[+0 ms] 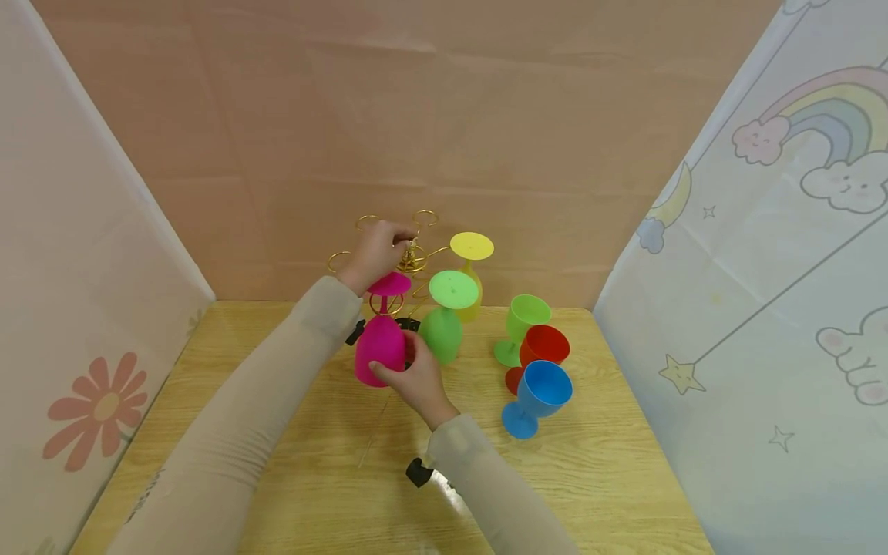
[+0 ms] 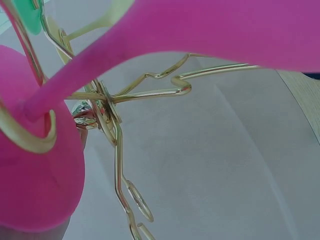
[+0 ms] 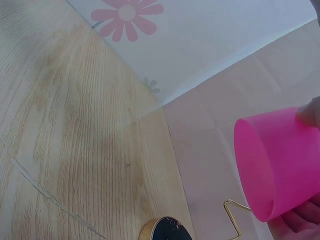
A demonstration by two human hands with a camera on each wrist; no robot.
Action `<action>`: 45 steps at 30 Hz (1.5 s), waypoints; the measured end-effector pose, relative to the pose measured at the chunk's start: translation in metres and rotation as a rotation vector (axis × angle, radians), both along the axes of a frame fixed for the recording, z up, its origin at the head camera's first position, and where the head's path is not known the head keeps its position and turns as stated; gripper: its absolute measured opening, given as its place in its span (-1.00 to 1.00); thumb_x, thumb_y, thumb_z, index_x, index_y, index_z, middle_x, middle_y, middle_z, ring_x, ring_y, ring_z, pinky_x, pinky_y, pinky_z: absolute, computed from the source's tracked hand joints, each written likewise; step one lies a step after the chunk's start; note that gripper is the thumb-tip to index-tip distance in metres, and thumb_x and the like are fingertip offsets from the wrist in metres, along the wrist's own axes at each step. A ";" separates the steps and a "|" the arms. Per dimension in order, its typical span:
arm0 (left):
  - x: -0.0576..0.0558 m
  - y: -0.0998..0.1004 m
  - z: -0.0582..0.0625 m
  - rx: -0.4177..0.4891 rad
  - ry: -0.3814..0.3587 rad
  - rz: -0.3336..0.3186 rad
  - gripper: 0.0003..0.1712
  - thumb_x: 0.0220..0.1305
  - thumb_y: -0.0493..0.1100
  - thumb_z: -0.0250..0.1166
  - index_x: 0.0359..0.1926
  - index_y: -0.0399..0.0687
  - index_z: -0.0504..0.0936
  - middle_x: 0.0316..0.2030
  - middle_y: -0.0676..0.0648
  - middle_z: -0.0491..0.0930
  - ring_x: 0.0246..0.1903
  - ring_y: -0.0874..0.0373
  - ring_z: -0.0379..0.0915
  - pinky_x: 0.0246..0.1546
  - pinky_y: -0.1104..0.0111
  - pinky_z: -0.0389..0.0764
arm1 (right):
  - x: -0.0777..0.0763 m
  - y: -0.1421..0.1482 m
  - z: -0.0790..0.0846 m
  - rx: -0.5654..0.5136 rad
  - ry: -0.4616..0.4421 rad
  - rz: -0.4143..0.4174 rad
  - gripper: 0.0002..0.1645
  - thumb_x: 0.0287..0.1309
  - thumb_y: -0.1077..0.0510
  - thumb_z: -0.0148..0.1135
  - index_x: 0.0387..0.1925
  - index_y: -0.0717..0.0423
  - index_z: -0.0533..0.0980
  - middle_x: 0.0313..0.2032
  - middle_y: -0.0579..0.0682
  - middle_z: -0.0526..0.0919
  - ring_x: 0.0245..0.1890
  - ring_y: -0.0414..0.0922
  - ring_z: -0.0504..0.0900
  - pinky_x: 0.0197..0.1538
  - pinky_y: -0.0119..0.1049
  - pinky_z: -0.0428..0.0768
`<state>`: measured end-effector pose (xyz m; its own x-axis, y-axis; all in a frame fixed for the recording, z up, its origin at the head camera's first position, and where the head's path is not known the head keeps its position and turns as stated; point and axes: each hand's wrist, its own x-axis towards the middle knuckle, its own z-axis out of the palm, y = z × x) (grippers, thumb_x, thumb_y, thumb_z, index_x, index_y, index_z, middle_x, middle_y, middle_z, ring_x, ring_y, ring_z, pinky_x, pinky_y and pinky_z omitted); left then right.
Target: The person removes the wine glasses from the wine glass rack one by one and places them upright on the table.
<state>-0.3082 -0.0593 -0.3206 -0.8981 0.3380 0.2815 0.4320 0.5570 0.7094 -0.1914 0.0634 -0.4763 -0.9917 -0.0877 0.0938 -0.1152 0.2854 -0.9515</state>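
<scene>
Right hand [image 1: 418, 381] has the pink goblet [image 1: 380, 354] by the bowl, thumb on the near side and fingers round the far one; left hand [image 1: 378, 250] is up at the top of the gold rack [image 1: 411, 260], fingertips pinching its centre. And look at the pink goblet: upside down, foot uppermost, its stem sitting inside one of the rack's curled hooks, the gold wire bending round it just below the round foot!

Containers, then. Pink goblet's mouth faces downward, and the right wrist view peeks in at smooth pink inner wall. Two more hang inverted from the rack: a green goblet [image 1: 442, 335] just beside the pink one, and a yellow goblet [image 1: 472, 247] behind; their mouths point down, so what's inside can't be seen. Over on the right, three stand upright on the wooden table [image 1: 333, 493], close together: lime cup [image 1: 529, 317] at the back, red cup [image 1: 544, 343] between, blue cup [image 1: 546, 389] nearest, its blue inner wall showing.

What a finish on that pink one: one solid magenta, matte, with a deep rounded bowl, slim stem and flat disc foot.
</scene>
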 end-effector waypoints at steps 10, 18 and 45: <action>-0.001 0.001 0.000 0.031 0.005 -0.004 -0.64 0.44 -0.48 0.08 0.18 -0.42 0.60 0.12 -0.35 0.61 0.17 -0.16 0.52 0.20 0.10 0.56 | 0.000 0.000 0.004 -0.033 -0.031 -0.025 -0.10 0.07 -0.05 0.51 0.37 0.16 0.34 0.11 0.08 0.58 0.08 0.02 0.59 0.08 -0.07 0.67; 0.001 0.001 0.002 0.034 -0.006 -0.003 -0.64 0.45 -0.45 0.09 0.19 -0.40 0.61 0.13 -0.34 0.61 0.15 -0.15 0.52 0.17 0.10 0.58 | -0.002 -0.001 0.004 -0.018 -0.035 -0.033 -0.13 0.10 -0.05 0.51 0.35 0.13 0.35 0.10 0.05 0.58 0.06 0.01 0.59 0.07 -0.08 0.67; 0.002 0.001 0.001 0.036 -0.033 -0.001 -0.63 0.46 -0.46 0.10 0.21 -0.40 0.59 0.16 -0.36 0.58 -0.04 -0.04 0.52 0.03 0.18 0.59 | -0.004 -0.007 0.001 0.117 -0.044 -0.011 -0.12 0.06 -0.12 0.51 0.31 0.17 0.38 0.03 0.02 0.62 -0.06 -0.07 0.63 -0.04 -0.17 0.69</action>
